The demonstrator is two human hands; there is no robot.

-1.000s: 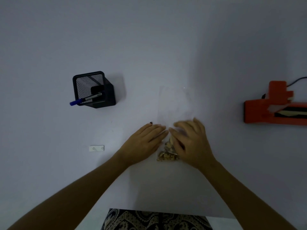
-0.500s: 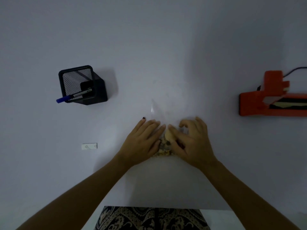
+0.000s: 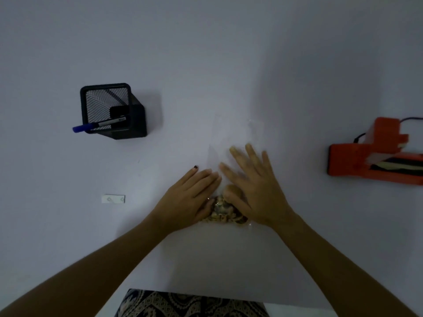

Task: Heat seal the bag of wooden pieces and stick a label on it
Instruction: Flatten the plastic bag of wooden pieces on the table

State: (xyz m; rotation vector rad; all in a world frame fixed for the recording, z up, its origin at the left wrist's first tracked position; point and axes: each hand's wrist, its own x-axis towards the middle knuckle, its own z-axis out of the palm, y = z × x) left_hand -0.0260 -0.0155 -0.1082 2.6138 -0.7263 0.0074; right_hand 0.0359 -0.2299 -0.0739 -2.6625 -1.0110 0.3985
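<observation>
Both hands lie flat on the clear bag (image 3: 235, 143) on the white table (image 3: 206, 53): the left hand (image 3: 187, 197) and right hand (image 3: 254, 191) press with straight fingers, nothing clamped, and the wooden pieces (image 3: 223, 211) bunch between the two palms. Left of the left hand lies the small white label (image 3: 113, 199), well apart. Farther out, a black mesh pen holder (image 3: 109, 110) with a blue-capped marker (image 3: 98, 125) stands beyond the label, and the orange heat sealer (image 3: 366, 154) sits far right of the right hand.

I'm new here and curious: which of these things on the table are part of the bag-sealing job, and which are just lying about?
For the job:
clear bag of wooden pieces, under both hands
orange heat sealer
white label

Just lying about:
black mesh pen holder
blue-capped marker in it
</observation>
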